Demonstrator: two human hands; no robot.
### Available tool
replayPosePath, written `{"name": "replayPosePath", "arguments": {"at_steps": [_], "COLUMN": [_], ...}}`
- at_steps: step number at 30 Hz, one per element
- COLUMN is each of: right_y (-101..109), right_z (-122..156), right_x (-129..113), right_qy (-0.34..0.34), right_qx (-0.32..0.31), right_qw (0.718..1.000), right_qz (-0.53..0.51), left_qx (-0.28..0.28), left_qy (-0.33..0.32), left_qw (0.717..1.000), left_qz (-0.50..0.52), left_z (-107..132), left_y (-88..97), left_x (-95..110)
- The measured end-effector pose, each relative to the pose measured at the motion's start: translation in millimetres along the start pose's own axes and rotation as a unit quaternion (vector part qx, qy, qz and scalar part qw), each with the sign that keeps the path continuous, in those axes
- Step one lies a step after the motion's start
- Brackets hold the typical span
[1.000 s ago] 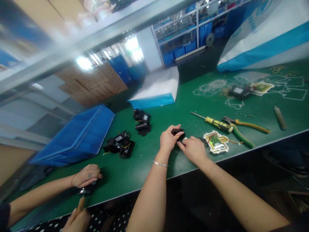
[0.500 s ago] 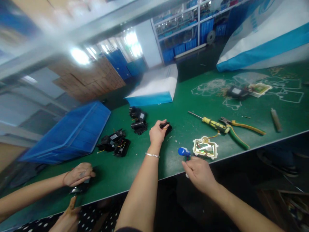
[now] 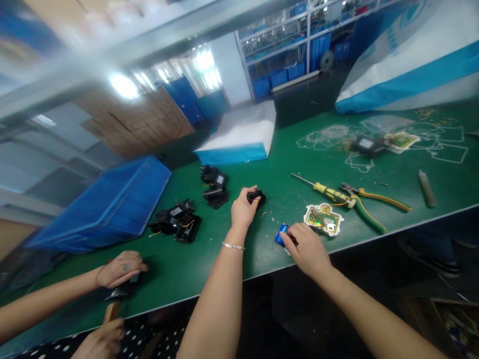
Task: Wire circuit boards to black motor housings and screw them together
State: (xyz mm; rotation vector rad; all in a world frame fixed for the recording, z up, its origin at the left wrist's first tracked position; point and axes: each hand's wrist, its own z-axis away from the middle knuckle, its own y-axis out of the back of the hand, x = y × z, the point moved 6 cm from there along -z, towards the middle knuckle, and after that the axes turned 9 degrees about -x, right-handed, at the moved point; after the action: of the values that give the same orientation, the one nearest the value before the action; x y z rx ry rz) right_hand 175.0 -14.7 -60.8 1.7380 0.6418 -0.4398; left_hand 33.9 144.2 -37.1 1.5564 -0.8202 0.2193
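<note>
My left hand [image 3: 243, 209], with a bracelet at its wrist, grips a small black plastic housing [image 3: 259, 195] on the green table. A thin yellow wire shows at that housing. My right hand [image 3: 309, 249] is closed at the near edge, thumb and fingers on a shiny blue battery pack [image 3: 280, 234] with wires; the fingers hide part of it. Just beyond those fingers lies an open white casing [image 3: 336, 224] with a green circuit board and thin wires inside. A yellow-and-black screwdriver [image 3: 329, 192] and pliers [image 3: 374, 199] with green and yellow handles lie to the right.
Several black housings [image 3: 179, 219] sit left of my left hand, near a blue bin [image 3: 108, 204]. At far left a co-worker's hands [image 3: 121, 269] hold a dark part and a wooden-handled tool [image 3: 111, 311]. A white-and-blue bag [image 3: 239, 132] stands behind; a tube [image 3: 427, 188] lies right.
My right hand has moved slightly up and its fingers now reach over the blue battery pack, which is turned and lower. The white casing has shifted right and up. My left hand stays put.
</note>
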Motion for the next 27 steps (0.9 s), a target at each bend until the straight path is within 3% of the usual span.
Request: {"name": "replayPosePath", "arguments": {"at_steps": [8,21,27], "right_y": [-10,-12,-15], "right_z": [7,9,11], "right_x": [-2,-2,2], "right_qy": [0.028,0.057,0.076], "right_qx": [0.018,0.024,0.032], "right_qw": [0.995,0.99,0.987], "right_qz": [0.09,0.128,0.141], "left_qx": [-0.024,-0.065,-0.017], "left_qy": [0.0,-0.031,-0.066], "left_qw": [1.0,0.997,0.996], "left_qz": [0.014,0.025,-0.065], "left_z": [9,29,41], "left_y": [4.0,15.3,43.0], "left_x": [1,-5,-15]}}
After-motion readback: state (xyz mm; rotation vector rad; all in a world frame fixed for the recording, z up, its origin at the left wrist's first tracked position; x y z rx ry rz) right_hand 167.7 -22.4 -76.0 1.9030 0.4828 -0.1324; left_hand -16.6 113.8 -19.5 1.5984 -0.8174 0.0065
